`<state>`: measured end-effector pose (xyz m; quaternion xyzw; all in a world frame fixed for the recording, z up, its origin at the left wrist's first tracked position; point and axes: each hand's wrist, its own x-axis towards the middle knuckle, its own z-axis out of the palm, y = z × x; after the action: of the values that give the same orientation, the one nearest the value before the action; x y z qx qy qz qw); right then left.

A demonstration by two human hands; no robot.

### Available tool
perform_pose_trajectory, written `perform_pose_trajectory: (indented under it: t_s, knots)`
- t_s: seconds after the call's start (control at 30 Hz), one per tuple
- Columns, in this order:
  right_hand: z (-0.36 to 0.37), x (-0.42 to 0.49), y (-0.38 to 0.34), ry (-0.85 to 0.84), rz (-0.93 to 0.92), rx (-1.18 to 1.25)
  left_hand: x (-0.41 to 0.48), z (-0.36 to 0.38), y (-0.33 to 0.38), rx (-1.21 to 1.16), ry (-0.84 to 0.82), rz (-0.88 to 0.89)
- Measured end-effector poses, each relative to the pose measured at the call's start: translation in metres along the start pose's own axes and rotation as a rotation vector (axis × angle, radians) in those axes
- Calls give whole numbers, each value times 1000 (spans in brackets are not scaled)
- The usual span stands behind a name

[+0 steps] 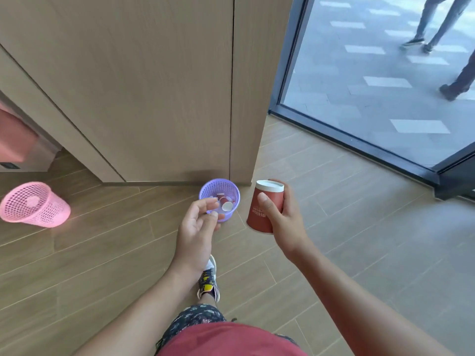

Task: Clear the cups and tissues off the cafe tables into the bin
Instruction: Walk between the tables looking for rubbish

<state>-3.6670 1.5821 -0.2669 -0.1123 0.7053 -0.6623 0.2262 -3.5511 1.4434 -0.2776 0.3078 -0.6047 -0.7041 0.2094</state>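
Note:
A small purple mesh bin (219,187) stands on the wooden floor against the base of a wood-panelled pillar. Inside it lie red paper cups (224,201) and something pale. My left hand (196,227) hovers just in front of and over the bin's near rim, fingers loosely curled, holding nothing that I can see. My right hand (281,217) grips a red paper cup (264,205) with a white rim, to the right of the bin and above the floor.
A pink mesh bin (33,204) stands on the floor at the far left. The wood-panelled pillar (154,86) rises right behind the purple bin. A glass door (372,73) is at the right, with people's legs outside. My shoe (209,281) is below my left hand.

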Motion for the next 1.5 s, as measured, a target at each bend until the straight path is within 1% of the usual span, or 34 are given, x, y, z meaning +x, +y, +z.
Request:
perform_pose_trajectory:
  t_s: [0.1,0.23,0.4,0.57,0.77,0.97,1.07,1.23,1.33,1.5]
  knots:
    - [23,46,-5,-1,4,14,59,-7,3,12,-34,-12]
    - [46,94,-11,-52,37,16,128,-17,8,42,-51,-60]
    - [59,146,-5,-1,103,-16,189,-18,10,46,-89,-93]
    - [68,196,21,45,145,-81,238,-18,-14,60,-91,-153]
    - [72,239,93,17,250,-127,286,-13,-71,116,-45,-246]
    - [83,275,206,-25,412,-168,326,-8,-165,200,16,-351]
    - [88,287,263,22,510,-166,338,-9,-215,214,23,-388]
    - [91,300,339,75,658,-259,344,-16,-276,241,16,-432]
    - [92,305,363,117,744,-280,346,-22,-297,263,19,-446]
    - [93,318,390,219,866,-238,348,-27,-316,260,19,-466]
